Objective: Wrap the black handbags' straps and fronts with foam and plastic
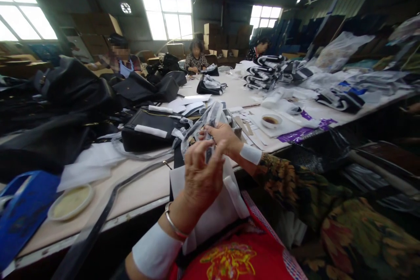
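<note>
My left hand (200, 177) is raised in front of me, fingers pinched on a small dark piece wrapped in clear plastic (205, 127). My right hand (223, 138) grips the same crinkled plastic wrap from the far side, fingers curled around it. Both hands hover just above the near edge of the long work table (144, 188). A white paper-wrapped piece (216, 210) rests against my lap below the hands. A black handbag (147, 133) with white-wrapped handles lies flat on the table just left of the hands.
Black bags (75, 92) pile up at left. A blue bag (22, 214) and a shallow dish (70, 201) sit near the front edge, a long black strap (108, 210) beside them. A small bowl (271, 120) and purple paper (302, 133) lie right. Three people sit at the far end.
</note>
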Demonstrator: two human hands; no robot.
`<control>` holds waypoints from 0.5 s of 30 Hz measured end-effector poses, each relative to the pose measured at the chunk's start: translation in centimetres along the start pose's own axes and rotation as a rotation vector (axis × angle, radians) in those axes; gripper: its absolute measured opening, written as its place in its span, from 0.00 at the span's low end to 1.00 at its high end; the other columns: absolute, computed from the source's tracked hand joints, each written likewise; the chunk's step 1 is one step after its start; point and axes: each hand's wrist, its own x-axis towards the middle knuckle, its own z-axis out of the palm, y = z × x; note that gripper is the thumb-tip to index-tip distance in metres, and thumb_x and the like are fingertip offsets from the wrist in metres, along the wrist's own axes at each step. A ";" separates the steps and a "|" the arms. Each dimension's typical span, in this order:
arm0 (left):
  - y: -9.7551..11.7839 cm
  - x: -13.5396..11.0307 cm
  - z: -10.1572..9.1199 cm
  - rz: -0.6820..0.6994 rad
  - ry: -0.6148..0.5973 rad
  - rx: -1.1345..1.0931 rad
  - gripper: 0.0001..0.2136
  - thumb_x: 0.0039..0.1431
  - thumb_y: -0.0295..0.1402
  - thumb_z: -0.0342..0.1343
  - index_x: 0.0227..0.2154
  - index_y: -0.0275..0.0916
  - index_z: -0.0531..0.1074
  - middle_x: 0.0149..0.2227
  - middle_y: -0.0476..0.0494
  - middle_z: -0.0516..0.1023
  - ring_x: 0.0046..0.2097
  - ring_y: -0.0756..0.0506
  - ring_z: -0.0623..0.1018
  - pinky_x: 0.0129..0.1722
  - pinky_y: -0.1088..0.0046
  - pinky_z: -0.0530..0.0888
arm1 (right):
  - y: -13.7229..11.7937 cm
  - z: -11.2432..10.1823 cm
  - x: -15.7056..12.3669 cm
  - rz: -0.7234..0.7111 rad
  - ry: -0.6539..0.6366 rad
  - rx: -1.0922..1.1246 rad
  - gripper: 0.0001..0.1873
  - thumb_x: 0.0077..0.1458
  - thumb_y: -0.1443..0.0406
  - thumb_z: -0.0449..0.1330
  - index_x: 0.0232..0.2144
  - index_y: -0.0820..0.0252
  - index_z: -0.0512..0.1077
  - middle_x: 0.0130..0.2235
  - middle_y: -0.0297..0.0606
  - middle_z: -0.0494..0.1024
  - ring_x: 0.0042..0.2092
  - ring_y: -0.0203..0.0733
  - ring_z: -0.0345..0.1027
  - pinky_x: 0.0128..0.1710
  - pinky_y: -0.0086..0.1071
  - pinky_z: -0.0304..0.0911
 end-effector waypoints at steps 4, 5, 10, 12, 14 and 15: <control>2.2 -1.3 0.7 0.234 -0.169 0.171 0.31 0.61 0.21 0.53 0.64 0.55 0.62 0.56 0.40 0.68 0.58 0.39 0.68 0.64 0.48 0.61 | 0.3 0.5 0.4 0.032 -0.020 0.022 0.06 0.59 0.69 0.61 0.30 0.59 0.70 0.27 0.34 0.80 0.26 0.38 0.74 0.24 0.28 0.71; 2.4 -1.7 1.1 0.213 -0.186 0.212 0.31 0.61 0.20 0.53 0.64 0.54 0.62 0.56 0.40 0.68 0.58 0.38 0.68 0.64 0.47 0.60 | 0.3 0.5 0.4 0.039 -0.010 0.037 0.06 0.59 0.70 0.61 0.30 0.59 0.70 0.27 0.34 0.80 0.25 0.38 0.74 0.24 0.28 0.71; 1.6 -3.1 1.4 0.129 -0.243 0.229 0.29 0.59 0.21 0.54 0.63 0.46 0.64 0.58 0.36 0.68 0.58 0.35 0.67 0.63 0.43 0.61 | -0.4 0.1 -0.1 0.030 0.046 0.086 0.07 0.62 0.72 0.58 0.30 0.60 0.68 0.25 0.33 0.78 0.25 0.36 0.74 0.25 0.28 0.72; 1.1 -2.8 0.5 0.095 -0.236 0.170 0.26 0.60 0.24 0.55 0.62 0.40 0.65 0.56 0.32 0.69 0.58 0.34 0.68 0.62 0.43 0.63 | -0.8 -0.1 -0.4 0.027 0.051 0.093 0.07 0.61 0.73 0.58 0.31 0.61 0.68 0.26 0.33 0.79 0.25 0.35 0.74 0.25 0.29 0.72; 0.8 -2.0 -0.5 0.052 -0.167 0.120 0.25 0.60 0.26 0.56 0.61 0.36 0.66 0.54 0.30 0.69 0.57 0.33 0.68 0.60 0.45 0.67 | -0.9 -0.2 -0.5 0.019 0.044 0.092 0.06 0.61 0.73 0.59 0.31 0.61 0.69 0.26 0.34 0.79 0.25 0.36 0.74 0.25 0.28 0.72; 0.8 -1.6 -0.9 0.046 -0.122 0.108 0.25 0.60 0.26 0.57 0.61 0.37 0.66 0.54 0.29 0.68 0.57 0.33 0.68 0.59 0.45 0.68 | -0.9 -0.1 -0.5 0.010 0.036 0.086 0.06 0.61 0.72 0.60 0.31 0.61 0.69 0.26 0.34 0.79 0.25 0.36 0.75 0.25 0.28 0.72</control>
